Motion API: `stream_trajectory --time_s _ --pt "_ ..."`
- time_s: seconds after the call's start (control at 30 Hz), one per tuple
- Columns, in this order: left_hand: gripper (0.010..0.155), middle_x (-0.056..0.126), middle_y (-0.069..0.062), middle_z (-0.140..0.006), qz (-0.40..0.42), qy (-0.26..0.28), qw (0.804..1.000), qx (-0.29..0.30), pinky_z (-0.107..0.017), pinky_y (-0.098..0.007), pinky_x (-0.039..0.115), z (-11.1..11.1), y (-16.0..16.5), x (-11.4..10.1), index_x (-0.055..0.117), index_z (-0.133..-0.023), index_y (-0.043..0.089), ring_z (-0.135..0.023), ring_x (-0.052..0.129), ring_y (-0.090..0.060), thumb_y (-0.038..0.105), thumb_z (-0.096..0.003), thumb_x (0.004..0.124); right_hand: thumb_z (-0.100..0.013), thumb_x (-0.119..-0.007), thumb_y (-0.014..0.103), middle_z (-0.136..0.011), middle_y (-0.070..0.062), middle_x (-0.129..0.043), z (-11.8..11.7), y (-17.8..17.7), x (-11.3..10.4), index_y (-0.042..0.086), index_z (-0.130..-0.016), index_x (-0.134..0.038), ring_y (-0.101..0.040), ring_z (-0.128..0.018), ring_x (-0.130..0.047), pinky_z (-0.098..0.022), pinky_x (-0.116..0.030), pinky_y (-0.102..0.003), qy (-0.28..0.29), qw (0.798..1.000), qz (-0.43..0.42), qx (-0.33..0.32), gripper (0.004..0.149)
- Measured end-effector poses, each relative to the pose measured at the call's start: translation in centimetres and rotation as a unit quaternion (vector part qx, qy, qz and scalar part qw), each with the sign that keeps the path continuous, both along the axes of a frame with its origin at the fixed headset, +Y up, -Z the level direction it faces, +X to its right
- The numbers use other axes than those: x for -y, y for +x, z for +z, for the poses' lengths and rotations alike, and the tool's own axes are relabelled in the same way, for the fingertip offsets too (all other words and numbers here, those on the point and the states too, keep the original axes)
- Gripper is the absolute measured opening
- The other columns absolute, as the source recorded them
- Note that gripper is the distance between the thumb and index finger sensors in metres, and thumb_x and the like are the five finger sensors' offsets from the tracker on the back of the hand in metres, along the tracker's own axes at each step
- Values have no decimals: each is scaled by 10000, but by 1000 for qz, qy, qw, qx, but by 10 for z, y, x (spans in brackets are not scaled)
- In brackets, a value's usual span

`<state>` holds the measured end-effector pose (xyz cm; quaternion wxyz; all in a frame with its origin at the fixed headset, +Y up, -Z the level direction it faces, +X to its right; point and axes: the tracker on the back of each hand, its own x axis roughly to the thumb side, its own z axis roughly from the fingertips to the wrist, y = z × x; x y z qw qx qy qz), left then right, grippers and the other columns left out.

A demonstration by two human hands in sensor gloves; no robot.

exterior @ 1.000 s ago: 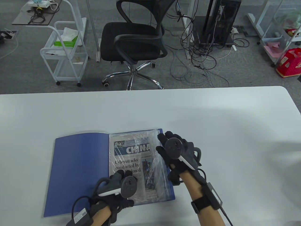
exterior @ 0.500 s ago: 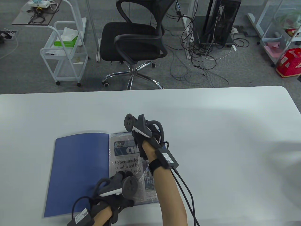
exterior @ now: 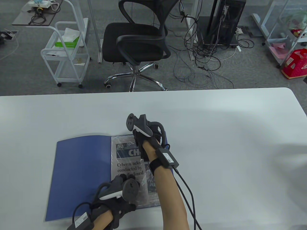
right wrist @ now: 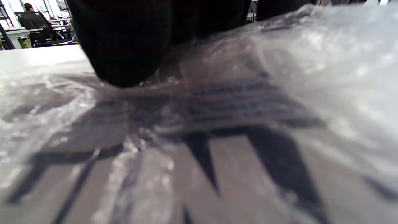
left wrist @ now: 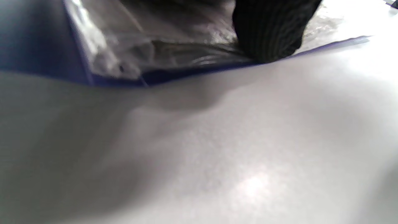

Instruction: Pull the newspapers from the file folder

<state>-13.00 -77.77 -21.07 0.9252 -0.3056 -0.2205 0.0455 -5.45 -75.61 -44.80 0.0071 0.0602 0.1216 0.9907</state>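
Note:
A blue file folder (exterior: 79, 167) lies open on the white table (exterior: 215, 134). Its right page holds a newspaper (exterior: 128, 167) inside a crinkled clear plastic sleeve (exterior: 146, 177). My left hand (exterior: 122, 183) rests on the lower part of the sleeve, and a fingertip (left wrist: 267, 34) presses near the folder's front edge (left wrist: 199, 71). My right hand (exterior: 141, 137) is at the sleeve's top edge, turned on its side, with the forearm across the page. In the right wrist view a gloved finger (right wrist: 124, 46) bears on the plastic (right wrist: 326, 62) over the newsprint (right wrist: 217, 161). Its grip is hidden.
A black office chair (exterior: 136, 40) and a white wire cart (exterior: 64, 52) stand on the floor beyond the table's far edge. Cables (exterior: 203, 60) and a computer tower (exterior: 225, 21) are further right. Glove cables (exterior: 189, 198) trail from my right wrist.
My right hand moved from the folder's right edge to the sleeve's top edge and turned on its side, then barely shifted. The left hand stayed pressing the lower page.

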Motion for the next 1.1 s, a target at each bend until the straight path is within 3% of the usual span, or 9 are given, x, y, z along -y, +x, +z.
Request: stream_trajectory --time_s 0.17,0.27,0.57,0.77,0.87,0.93,1.03,1.1 --pt "832 113 -123 -1131 -5 -6 1000 -6 -662 -661 299 -1 0 0 288 -1094 172 -992 151 -526 433 -465 765 -301 -918 378 -722 36 -942 1 1 4 327 -772 -823 -266 -730 -921 -653 -686 -589 -29 999 -2 -21 483" --pt "837 102 -123 -1132 -1 -8 1000 -4 -660 -662 290 0 0 1 277 -1098 174 -988 138 -530 434 -466 761 -301 -935 344 -661 37 -1000 -2 1 3 307 -726 -876 -257 -655 -991 -607 -753 -570 -33 999 -16 -16 430" --pt "846 63 -120 -1136 3 -11 1000 -2 -647 -708 249 1 -3 1 243 -1107 190 -980 87 -561 441 -476 748 -319 -896 332 -585 38 -1098 -4 -5 -7 334 -684 -924 -223 -564 -1108 -526 -862 -491 40 999 20 -30 366" --pt "827 63 -106 -1134 2 -11 1000 -3 -648 -702 258 1 -4 2 254 -1103 213 -979 93 -562 441 -477 744 -349 -859 370 -619 64 -1085 -9 -3 -13 374 -724 -865 -206 -600 -1109 -527 -860 -471 103 994 33 -9 375" --pt "833 56 -110 -1131 0 -14 1000 -4 -647 -700 257 1 -4 2 243 -1103 207 -975 90 -563 443 -477 739 -355 -857 369 -668 71 -1043 -9 -2 -14 384 -753 -839 -213 -631 -1078 -548 -832 -489 90 996 13 -9 398" --pt "836 49 -110 -1130 0 -16 1000 -6 -646 -699 254 1 -4 2 235 -1103 208 -973 84 -562 445 -478 737 -335 -894 371 -753 67 -958 -11 -2 -15 369 -855 -771 -228 -692 -1017 -577 -798 -512 46 999 7 -17 535" --pt "837 46 -107 -1129 1 -16 1000 -7 -645 -698 252 1 -4 2 231 -1103 211 -972 81 -562 445 -478 737 -346 -893 343 -738 69 -957 -13 -2 -21 392 -737 -883 -225 -684 -1007 -580 -796 -514 41 999 13 -12 394" --pt "836 42 -106 -1127 0 -17 1000 -8 -646 -697 252 1 -4 2 229 -1102 211 -970 78 -562 444 -479 736 -354 -878 349 -748 82 -946 -14 -1 -27 401 -726 -873 -224 -694 -1001 -586 -793 -510 74 997 2 8 376"
